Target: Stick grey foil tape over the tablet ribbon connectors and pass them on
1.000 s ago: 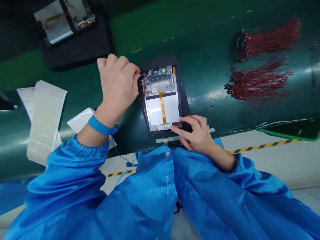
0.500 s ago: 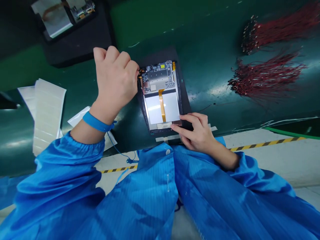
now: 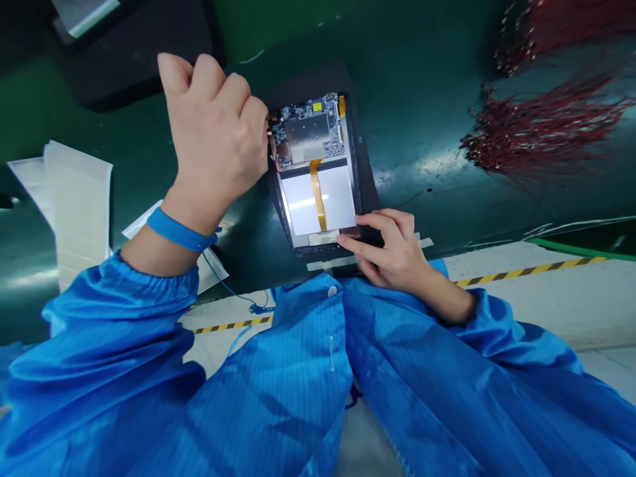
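An opened tablet [image 3: 293,199] lies in front of me, its circuit board [image 3: 308,136] at the far end. Below the board are silver battery cells [image 3: 340,199], crossed by an orange flat ribbon cable [image 3: 318,199]. My left hand [image 3: 216,129] is closed in a fist at the board's left edge. Its curled fingertips, and whatever they pinch, are hidden from the camera. At the tablet's lower right corner is my right hand [image 3: 392,252], fingers stretched and apart, two fingertips touching the battery's edge and the pale strip beneath it.
Bundles of thin red wires [image 3: 541,132] lie on the green mat [image 3: 417,86] to the right. Whitish sheets [image 3: 82,205] are at the left. A black pad [image 3: 149,59] bears another silver part at the upper left. A blue wrist strap [image 3: 181,230] trails a cord.
The camera view has shifted, so the tablet and mat appear higher in the picture. Both hands keep about the same places against the tablet.
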`<state>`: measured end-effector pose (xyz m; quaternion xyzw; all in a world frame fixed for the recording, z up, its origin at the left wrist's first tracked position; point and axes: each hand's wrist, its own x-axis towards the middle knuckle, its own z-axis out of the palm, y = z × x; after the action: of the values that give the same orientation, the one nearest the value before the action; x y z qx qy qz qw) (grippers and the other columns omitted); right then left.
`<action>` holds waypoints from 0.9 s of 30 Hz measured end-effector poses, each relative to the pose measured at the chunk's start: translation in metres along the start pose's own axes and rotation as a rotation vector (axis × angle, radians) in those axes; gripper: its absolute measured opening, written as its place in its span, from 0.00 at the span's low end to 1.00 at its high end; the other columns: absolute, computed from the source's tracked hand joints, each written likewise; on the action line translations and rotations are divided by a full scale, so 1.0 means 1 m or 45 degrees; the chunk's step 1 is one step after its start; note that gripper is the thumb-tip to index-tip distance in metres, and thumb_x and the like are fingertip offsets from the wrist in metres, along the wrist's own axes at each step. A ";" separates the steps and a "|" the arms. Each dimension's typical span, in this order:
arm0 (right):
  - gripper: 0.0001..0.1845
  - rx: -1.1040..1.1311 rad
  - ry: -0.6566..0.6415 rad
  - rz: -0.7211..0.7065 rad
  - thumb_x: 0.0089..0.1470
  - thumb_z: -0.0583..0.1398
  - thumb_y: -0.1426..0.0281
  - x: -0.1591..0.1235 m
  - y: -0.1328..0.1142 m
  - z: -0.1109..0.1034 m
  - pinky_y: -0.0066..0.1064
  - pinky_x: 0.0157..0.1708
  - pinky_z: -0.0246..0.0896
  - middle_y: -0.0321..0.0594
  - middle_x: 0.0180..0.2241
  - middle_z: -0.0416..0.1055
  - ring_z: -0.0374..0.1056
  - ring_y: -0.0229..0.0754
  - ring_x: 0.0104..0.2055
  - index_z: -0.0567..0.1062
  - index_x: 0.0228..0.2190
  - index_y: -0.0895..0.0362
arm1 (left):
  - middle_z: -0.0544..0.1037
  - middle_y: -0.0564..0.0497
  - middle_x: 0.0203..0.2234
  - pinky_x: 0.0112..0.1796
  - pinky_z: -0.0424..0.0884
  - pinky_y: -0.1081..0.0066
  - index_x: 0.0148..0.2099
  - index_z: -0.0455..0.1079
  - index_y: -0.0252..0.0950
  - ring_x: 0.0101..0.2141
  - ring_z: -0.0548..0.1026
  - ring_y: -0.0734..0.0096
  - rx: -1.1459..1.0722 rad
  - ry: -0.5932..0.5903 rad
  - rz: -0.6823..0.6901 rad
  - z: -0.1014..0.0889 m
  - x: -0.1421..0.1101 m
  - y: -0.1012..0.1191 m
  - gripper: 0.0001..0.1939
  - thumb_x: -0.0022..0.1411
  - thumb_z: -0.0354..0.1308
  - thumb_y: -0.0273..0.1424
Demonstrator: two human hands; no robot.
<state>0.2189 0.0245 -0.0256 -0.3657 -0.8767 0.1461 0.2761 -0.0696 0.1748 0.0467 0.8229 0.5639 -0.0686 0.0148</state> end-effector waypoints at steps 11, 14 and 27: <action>0.32 0.052 -0.026 0.046 0.60 0.63 0.71 -0.003 0.001 0.002 0.53 0.55 0.63 0.45 0.60 0.68 0.61 0.57 0.61 0.71 0.64 0.41 | 0.73 0.38 0.44 0.52 0.58 0.38 0.52 0.75 0.30 0.54 0.67 0.43 -0.030 0.113 -0.016 0.009 -0.002 -0.011 0.15 0.72 0.49 0.29; 0.32 0.056 -0.072 0.080 0.60 0.63 0.71 -0.004 0.001 0.001 0.54 0.56 0.63 0.44 0.60 0.68 0.61 0.57 0.62 0.71 0.64 0.39 | 0.74 0.45 0.37 0.54 0.61 0.47 0.41 0.77 0.32 0.47 0.70 0.56 -0.332 0.251 -0.206 0.013 0.000 -0.008 0.05 0.65 0.61 0.27; 0.32 0.068 -0.058 0.063 0.58 0.64 0.74 -0.004 0.000 -0.001 0.53 0.54 0.65 0.46 0.59 0.69 0.63 0.57 0.60 0.74 0.62 0.41 | 0.73 0.55 0.38 0.48 0.63 0.63 0.45 0.74 0.32 0.40 0.65 0.75 -0.591 0.429 -0.859 0.023 -0.056 -0.097 0.05 0.68 0.63 0.27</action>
<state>0.2215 0.0217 -0.0259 -0.3764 -0.8692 0.1847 0.2620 -0.1817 0.1561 0.0362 0.5674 0.7958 0.1940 0.0838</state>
